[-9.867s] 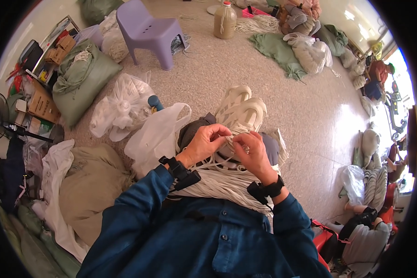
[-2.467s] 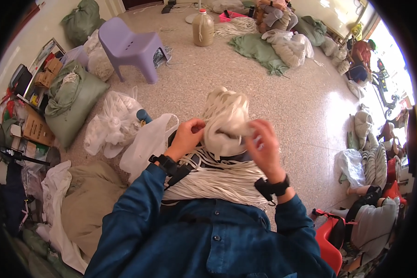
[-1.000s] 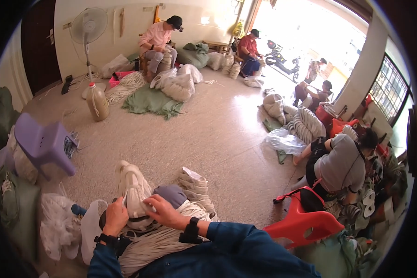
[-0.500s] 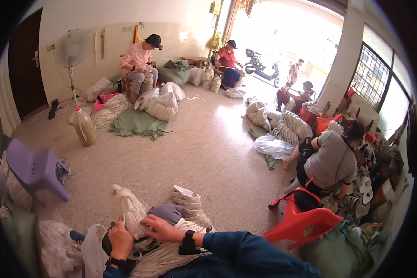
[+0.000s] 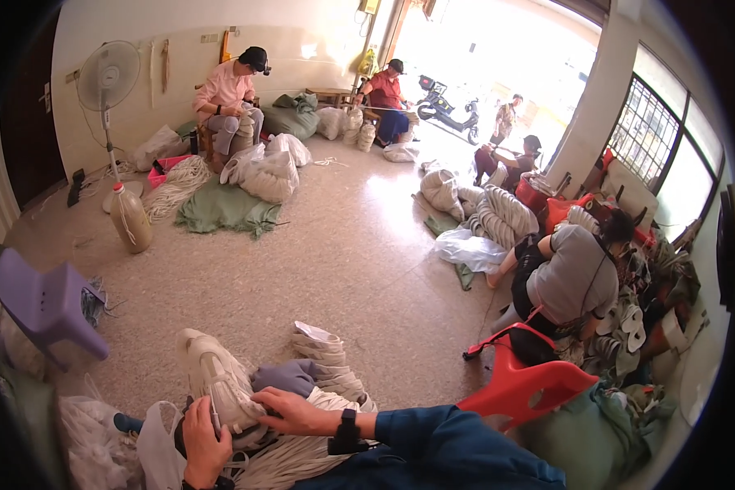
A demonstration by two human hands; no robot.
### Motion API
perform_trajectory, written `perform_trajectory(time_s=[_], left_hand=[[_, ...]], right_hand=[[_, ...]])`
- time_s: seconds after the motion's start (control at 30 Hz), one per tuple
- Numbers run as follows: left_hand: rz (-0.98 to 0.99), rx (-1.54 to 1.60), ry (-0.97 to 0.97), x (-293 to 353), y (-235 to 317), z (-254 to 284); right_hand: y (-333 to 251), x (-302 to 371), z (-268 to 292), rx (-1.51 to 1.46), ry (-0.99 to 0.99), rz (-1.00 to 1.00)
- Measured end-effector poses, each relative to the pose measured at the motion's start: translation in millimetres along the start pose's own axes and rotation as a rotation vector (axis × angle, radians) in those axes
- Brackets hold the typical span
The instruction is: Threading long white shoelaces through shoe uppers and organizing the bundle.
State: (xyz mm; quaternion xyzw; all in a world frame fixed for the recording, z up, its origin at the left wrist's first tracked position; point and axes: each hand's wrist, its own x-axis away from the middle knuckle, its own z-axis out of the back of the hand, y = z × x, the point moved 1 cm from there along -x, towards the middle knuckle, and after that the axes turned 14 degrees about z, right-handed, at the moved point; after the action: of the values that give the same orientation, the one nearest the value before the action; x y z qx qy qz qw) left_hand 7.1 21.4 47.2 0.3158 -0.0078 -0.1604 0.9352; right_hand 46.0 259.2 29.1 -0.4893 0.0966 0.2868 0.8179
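Between my knees stands a cream, shoe-shaped bundle wrapped with pale straps, tilted toward the upper left. My left hand presses on its near left side with fingers bent, and a slim pale strip shows beside the fingers. What that strip is I cannot make out. On the near right side, my right hand has its fingers closed on the bundle's edge, the fingertips partly hidden. A heap of long cream cords lies over my lap under both hands. Just beyond my right hand is a grey-purple cloth.
A stack of cream pieces stands right of the cloth. Plastic bags lie at my left, near a purple chair. A red chair stands at my right. Several other people sit working around the room, beside a fan and sacks.
My left hand has turned and its fingers now reach up along the bundle's side. My right hand stays at the bundle. The whole view has shifted slightly.
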Motion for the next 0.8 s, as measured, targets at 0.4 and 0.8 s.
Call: perform_trajectory(time_s=[0.4,0.8], left_hand=[[-0.234,-0.081,0.08,29,25,1],[-0.154,0.143,-0.435,71,14,-28]], right_hand=[[-19,49,-7,0.378,-0.447,0.233],[-27,44,-10,0.322,-0.442,0.21]])
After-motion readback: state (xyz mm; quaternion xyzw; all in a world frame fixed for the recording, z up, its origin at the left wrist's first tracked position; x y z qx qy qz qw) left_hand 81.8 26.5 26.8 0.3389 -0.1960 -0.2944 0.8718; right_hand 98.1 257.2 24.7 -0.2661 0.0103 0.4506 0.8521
